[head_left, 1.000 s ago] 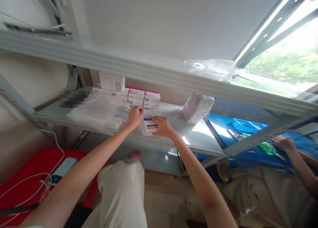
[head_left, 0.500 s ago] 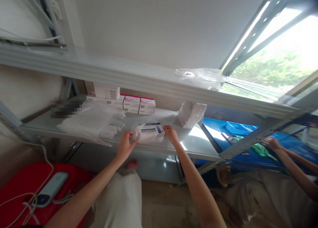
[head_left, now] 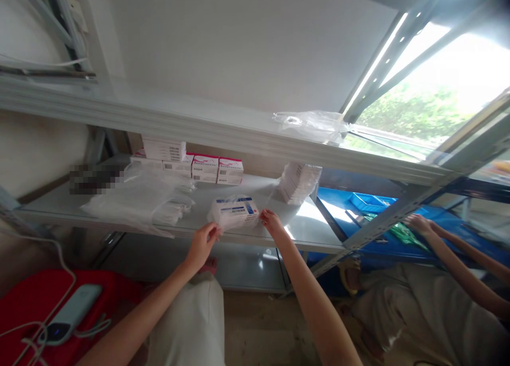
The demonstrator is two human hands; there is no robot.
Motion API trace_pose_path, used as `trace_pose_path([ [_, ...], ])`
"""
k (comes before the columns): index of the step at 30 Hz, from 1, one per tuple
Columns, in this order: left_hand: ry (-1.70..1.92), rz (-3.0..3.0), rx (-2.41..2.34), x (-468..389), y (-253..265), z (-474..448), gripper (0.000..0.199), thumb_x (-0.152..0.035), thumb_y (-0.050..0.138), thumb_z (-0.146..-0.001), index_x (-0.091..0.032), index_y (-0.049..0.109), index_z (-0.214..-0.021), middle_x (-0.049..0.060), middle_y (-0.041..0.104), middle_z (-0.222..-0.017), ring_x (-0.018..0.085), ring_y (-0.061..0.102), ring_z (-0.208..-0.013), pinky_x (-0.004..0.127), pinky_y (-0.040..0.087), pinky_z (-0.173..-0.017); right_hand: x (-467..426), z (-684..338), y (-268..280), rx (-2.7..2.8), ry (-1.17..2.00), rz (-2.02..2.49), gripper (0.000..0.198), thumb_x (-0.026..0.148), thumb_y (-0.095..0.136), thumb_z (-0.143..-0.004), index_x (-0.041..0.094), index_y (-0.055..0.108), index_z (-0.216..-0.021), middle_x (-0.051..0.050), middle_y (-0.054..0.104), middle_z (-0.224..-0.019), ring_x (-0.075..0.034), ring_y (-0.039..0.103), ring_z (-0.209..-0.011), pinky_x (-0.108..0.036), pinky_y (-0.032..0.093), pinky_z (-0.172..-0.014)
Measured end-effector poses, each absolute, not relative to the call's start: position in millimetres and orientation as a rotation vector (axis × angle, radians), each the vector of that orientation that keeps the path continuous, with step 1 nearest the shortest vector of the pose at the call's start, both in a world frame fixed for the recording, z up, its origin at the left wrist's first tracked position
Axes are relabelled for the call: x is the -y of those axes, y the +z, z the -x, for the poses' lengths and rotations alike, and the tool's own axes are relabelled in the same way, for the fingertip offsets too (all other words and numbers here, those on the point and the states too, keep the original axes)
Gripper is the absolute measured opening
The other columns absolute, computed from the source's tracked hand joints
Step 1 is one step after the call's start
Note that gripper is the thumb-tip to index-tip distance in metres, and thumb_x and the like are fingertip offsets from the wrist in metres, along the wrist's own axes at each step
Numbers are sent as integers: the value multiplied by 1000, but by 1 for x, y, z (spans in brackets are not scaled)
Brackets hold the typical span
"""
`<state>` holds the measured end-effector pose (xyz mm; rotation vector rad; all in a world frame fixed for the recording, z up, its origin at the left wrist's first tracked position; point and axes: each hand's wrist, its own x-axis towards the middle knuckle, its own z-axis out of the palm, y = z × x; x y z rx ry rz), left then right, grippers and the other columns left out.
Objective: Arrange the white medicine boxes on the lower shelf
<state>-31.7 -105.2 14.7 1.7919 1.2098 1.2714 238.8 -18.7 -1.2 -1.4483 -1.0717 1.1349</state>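
While pinched at both ends by closed fingers (head_left: pixel 215 231), white blue-labelled box (head_left: pixel 236 211) in crinkled clear wrap.

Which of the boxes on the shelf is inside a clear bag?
The blue-striped box between both hands, near the shelf's front edge; the pink-topped boxes stand unwrapped at the back.

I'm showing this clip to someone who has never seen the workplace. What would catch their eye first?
Probably the clear bag of blue-and-white boxes at the front of the grey shelf, pinched at its ends between the left hand and right hand. Behind it, pink-topped boxes line the back of the shelf. At far right, another person's hand reaches onto a blue surface.
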Motion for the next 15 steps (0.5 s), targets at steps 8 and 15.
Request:
trace_pose_path([
  [8, 1460, -1506, -1070, 82, 58, 31, 30, -47, 57, -81, -18, 62, -77, 3, 67, -66, 14, 57, -56, 24, 45, -56, 21, -233, 6, 1033, 1276, 1320, 42, 62, 58, -69, 21, 51, -69, -2, 57, -63, -12, 49, -55, -23, 31, -45],
  [15, 1508, -1637, -1071, 71, 69, 28, 34, -51, 56, -82, -19, 64, -74, 5, 67, -81, 19, 62, -81, 26, 46, -71, 27, -261, 28, 1616, 1181, 1506, 39, 45, 77, -63, 15, 71, -87, 1, 59, -59, -11, 48, -54, -24, 35, -51],
])
